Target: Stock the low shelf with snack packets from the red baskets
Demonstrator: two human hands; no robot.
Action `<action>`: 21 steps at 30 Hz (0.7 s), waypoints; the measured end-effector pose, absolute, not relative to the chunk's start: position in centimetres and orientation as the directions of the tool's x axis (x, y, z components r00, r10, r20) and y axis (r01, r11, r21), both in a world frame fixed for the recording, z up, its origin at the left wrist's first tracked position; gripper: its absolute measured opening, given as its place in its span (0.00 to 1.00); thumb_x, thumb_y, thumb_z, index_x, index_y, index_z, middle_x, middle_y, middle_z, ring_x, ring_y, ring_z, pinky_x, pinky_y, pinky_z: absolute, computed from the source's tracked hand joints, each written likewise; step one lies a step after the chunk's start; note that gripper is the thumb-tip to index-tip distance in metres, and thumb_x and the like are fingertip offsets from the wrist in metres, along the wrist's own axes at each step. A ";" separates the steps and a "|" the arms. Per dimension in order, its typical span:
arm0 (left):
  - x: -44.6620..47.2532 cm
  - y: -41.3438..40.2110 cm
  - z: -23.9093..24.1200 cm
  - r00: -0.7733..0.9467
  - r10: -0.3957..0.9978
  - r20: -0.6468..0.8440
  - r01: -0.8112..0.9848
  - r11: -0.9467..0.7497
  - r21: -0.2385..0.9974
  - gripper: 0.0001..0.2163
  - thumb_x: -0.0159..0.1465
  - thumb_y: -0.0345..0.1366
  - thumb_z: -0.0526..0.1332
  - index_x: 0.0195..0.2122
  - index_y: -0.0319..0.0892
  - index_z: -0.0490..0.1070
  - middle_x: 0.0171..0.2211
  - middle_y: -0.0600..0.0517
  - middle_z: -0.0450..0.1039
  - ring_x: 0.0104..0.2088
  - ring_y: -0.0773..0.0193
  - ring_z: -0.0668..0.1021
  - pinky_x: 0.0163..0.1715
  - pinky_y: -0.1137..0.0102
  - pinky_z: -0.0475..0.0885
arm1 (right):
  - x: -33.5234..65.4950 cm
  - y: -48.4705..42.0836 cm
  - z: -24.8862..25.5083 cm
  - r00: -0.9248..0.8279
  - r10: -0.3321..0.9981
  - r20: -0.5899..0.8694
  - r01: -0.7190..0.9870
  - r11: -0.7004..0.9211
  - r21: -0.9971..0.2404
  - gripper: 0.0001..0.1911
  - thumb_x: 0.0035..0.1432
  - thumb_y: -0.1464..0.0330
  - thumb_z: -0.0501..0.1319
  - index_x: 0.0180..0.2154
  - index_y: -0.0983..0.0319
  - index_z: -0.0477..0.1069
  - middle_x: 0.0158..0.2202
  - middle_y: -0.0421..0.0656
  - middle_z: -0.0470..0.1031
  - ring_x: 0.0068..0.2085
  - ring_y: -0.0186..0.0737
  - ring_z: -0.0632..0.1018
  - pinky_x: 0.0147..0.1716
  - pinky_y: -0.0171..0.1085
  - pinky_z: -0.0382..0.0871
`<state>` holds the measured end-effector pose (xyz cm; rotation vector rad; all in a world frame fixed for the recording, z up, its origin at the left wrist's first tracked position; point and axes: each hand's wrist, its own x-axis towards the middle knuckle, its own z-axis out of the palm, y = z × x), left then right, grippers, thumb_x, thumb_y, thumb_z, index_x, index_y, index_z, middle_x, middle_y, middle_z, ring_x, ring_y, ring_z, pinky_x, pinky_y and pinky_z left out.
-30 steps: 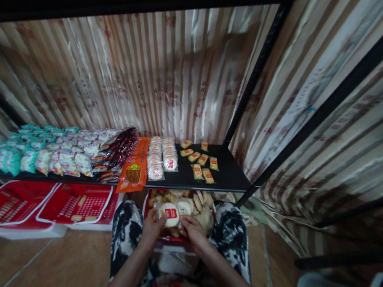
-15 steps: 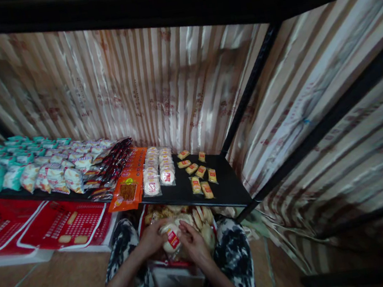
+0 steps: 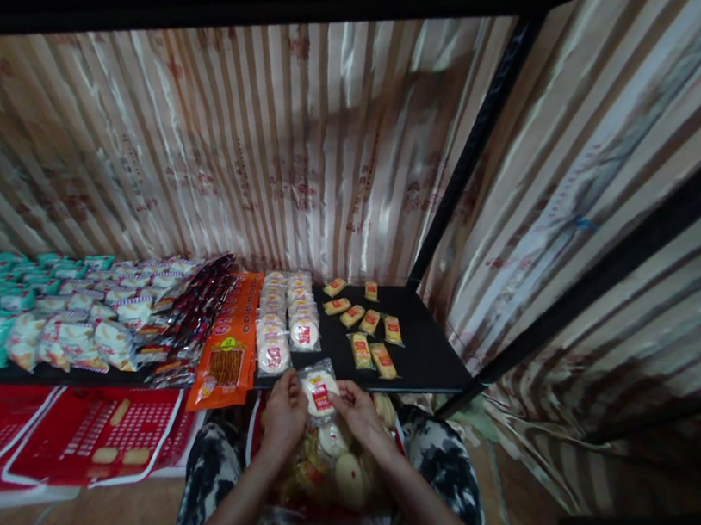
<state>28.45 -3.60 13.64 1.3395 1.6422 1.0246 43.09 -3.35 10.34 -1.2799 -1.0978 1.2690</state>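
Between both hands I hold up a round white cracker in a clear wrapper with a red label (image 3: pixel 319 389). My left hand (image 3: pixel 285 412) pinches its left edge, and my right hand (image 3: pixel 360 413) has the right edge between thumb and fingers. Below them, between the knees, sits a red basket (image 3: pixel 295 514) of mixed wrapped snacks, among them another white cracker (image 3: pixel 332 440) and a pale oval packet (image 3: pixel 349 478). Just beyond the hands, similar wrapped white crackers (image 3: pixel 273 356) lie in two rows on the black shelf (image 3: pixel 425 356).
Small yellow wrapped biscuits (image 3: pixel 360 350) are scattered on the shelf's right part. An orange snack bag (image 3: pixel 227 358), dark packets (image 3: pixel 194 328) and white and teal bags (image 3: pixel 74 336) fill the left. Red baskets (image 3: pixel 157 420) stand below. A black post (image 3: pixel 471 150) rises at the shelf's right corner.
Both hands have risen from the basket towards the shelf's front edge, bringing the wrapped white cracker with them. It is now more upright, its label facing me. The view has shifted slightly.
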 end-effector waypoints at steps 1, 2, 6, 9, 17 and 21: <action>28.8 -3.5 13.8 -0.168 0.985 -0.042 0.359 0.101 0.928 0.21 0.55 0.27 0.53 0.52 0.36 0.62 0.47 0.44 0.70 0.45 0.64 0.74 0.45 0.70 0.69 | 43.0 -2.7 10.5 0.056 0.992 -0.110 -0.048 -0.108 -0.993 0.17 0.42 0.56 0.64 0.31 0.61 0.69 0.28 0.42 0.76 0.30 0.40 0.76 0.32 0.38 0.70; 29.1 -3.3 13.9 -0.178 0.984 -0.009 0.364 0.075 0.928 0.22 0.55 0.26 0.52 0.52 0.36 0.62 0.49 0.43 0.69 0.47 0.63 0.73 0.47 0.70 0.68 | 43.0 -2.0 10.6 0.071 0.991 -0.114 -0.049 -0.111 -0.993 0.17 0.42 0.56 0.64 0.31 0.61 0.69 0.28 0.42 0.76 0.30 0.40 0.76 0.32 0.38 0.70; 30.1 -2.6 14.4 -0.142 0.987 0.069 0.469 0.006 0.883 0.22 0.54 0.25 0.52 0.51 0.35 0.65 0.55 0.42 0.63 0.55 0.60 0.67 0.55 0.65 0.62 | 42.9 0.7 10.5 0.112 0.991 -0.073 0.048 -0.079 -0.996 0.17 0.43 0.57 0.63 0.31 0.62 0.70 0.29 0.44 0.77 0.32 0.41 0.76 0.33 0.37 0.69; 30.7 -1.9 14.0 -0.100 0.992 0.076 0.548 -0.009 0.836 0.21 0.54 0.26 0.53 0.50 0.35 0.67 0.59 0.41 0.58 0.58 0.56 0.63 0.58 0.62 0.59 | 42.9 2.6 10.0 0.118 0.993 -0.027 0.150 -0.044 -0.988 0.16 0.44 0.57 0.61 0.31 0.63 0.71 0.29 0.44 0.77 0.32 0.41 0.76 0.32 0.37 0.69; 31.5 0.1 12.8 -0.034 0.998 0.060 0.634 -0.025 0.773 0.24 0.53 0.25 0.53 0.53 0.32 0.65 0.60 0.41 0.57 0.60 0.57 0.60 0.60 0.64 0.55 | 42.3 5.5 10.2 0.127 0.992 -0.023 0.469 -0.080 -0.880 0.10 0.51 0.64 0.57 0.32 0.61 0.72 0.29 0.42 0.77 0.31 0.38 0.76 0.31 0.33 0.68; 31.5 0.6 12.8 -0.014 1.000 0.010 0.672 0.002 0.741 0.24 0.52 0.24 0.53 0.53 0.32 0.65 0.60 0.41 0.57 0.61 0.56 0.58 0.61 0.64 0.54 | 42.0 5.4 10.9 0.135 0.991 0.025 0.713 -0.079 -0.697 0.12 0.54 0.63 0.56 0.38 0.59 0.73 0.34 0.43 0.75 0.34 0.37 0.76 0.33 0.32 0.66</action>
